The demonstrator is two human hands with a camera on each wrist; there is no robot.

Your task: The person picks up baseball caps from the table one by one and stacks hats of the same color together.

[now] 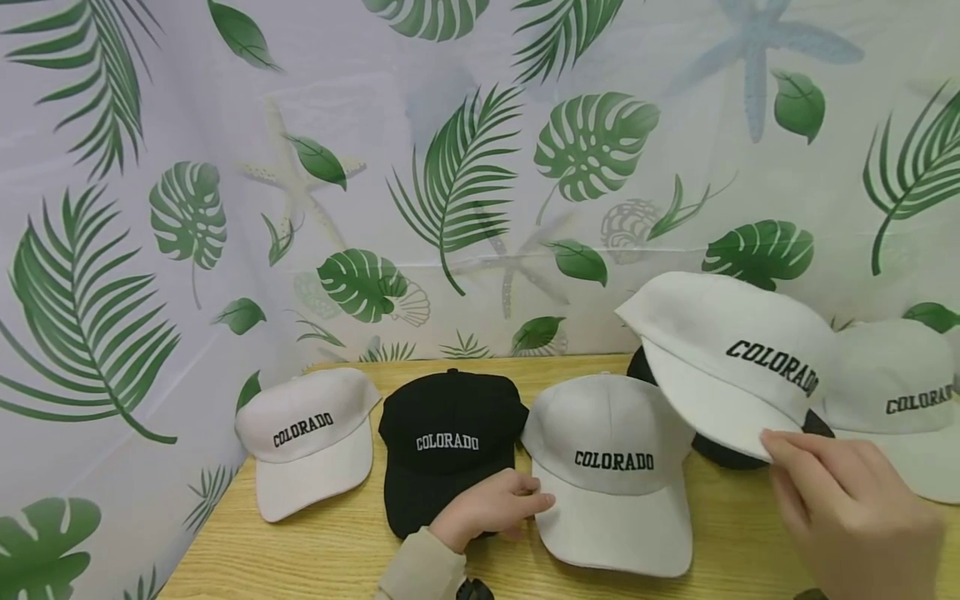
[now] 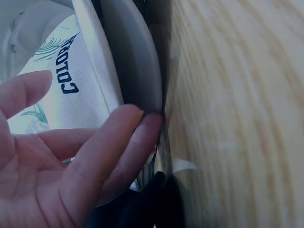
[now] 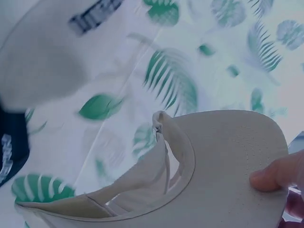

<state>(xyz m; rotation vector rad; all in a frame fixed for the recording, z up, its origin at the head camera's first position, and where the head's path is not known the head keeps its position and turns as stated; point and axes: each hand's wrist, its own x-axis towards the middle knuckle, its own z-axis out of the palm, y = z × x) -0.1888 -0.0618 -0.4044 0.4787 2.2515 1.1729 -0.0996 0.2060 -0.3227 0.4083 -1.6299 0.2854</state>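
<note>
My right hand [image 1: 862, 492] pinches the brim edge of a white cap [image 1: 738, 350] lettered COLORADO, tilted above the table. From the right wrist view, the thumb lies on this cap's brim [image 3: 232, 166], with its hollow inside showing. My left hand [image 1: 491, 504] reaches to the left brim edge of another white cap [image 1: 615, 517], which sits on the table. In the left wrist view, the fingers [image 2: 128, 128] touch near a brim's edge while the thumb stands apart. A black cap [image 1: 450, 425] lies just left of that hand.
At the far left of the wooden table [image 1: 217, 550] sits a pale cap [image 1: 315, 475]. A white cap [image 1: 892, 383] stands at the right, and a black cap [image 1: 727, 452] is partly hidden behind the raised one. A leaf-print cloth [image 1: 465, 317] hangs behind.
</note>
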